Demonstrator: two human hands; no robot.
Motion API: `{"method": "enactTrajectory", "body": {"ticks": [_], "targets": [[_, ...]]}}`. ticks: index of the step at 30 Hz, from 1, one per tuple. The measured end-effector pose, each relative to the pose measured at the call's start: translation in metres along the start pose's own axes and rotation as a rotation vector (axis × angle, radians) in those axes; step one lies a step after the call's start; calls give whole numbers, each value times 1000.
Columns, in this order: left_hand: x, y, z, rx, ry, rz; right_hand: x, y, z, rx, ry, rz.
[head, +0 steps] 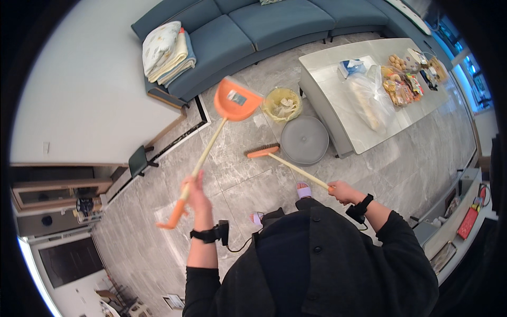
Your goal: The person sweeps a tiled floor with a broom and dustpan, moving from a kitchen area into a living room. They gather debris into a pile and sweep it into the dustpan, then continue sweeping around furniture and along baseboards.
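My left hand (195, 191) is closed around the pale handle of a long-handled orange dustpan (239, 99). The dustpan's scoop is raised ahead of me at the upper left, and bears a small label. In my right hand (342, 191) is the handle of a broom (263, 151) with an orange head and dark bristles. The broom head lies beside a round grey pouf or lidded bin (304, 140); whether they touch I cannot tell. Behind that round object stands a waste bin (282, 104) lined with a yellow bag, with crumpled white waste inside.
A coffee table (336, 99) holding a tissue pack, plastic bags, snacks and eggs stands at the right. A blue sofa (237, 29) with folded bedding (166, 55) runs behind. A small dark stool (139, 161) is near the left wall, and an open drawer (447, 210) at the right.
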State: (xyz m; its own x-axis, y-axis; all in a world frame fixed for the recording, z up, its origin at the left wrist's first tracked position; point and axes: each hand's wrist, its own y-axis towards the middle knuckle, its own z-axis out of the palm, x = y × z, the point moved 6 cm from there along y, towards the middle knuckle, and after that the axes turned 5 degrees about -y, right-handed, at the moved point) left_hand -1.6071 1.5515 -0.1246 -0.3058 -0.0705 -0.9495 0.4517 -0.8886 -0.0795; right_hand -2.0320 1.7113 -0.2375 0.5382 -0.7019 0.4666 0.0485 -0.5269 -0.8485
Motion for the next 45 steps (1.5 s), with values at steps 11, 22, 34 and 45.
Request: {"method": "enactTrajectory", "body": {"ticks": [11,22,34,45], "targets": [[-55,-137,-197,-774,-54,-32,101,107,-44,128,261,-115],[-69,-304,-320,-1321,111,-76,160,212,44,36,-495,-492],[27,-416,-440,-1133,189,-564,85,22,53,237,-171,167],[79,-434,-469,-1017,107,-689,91,106,85,42,-221,-163]]}}
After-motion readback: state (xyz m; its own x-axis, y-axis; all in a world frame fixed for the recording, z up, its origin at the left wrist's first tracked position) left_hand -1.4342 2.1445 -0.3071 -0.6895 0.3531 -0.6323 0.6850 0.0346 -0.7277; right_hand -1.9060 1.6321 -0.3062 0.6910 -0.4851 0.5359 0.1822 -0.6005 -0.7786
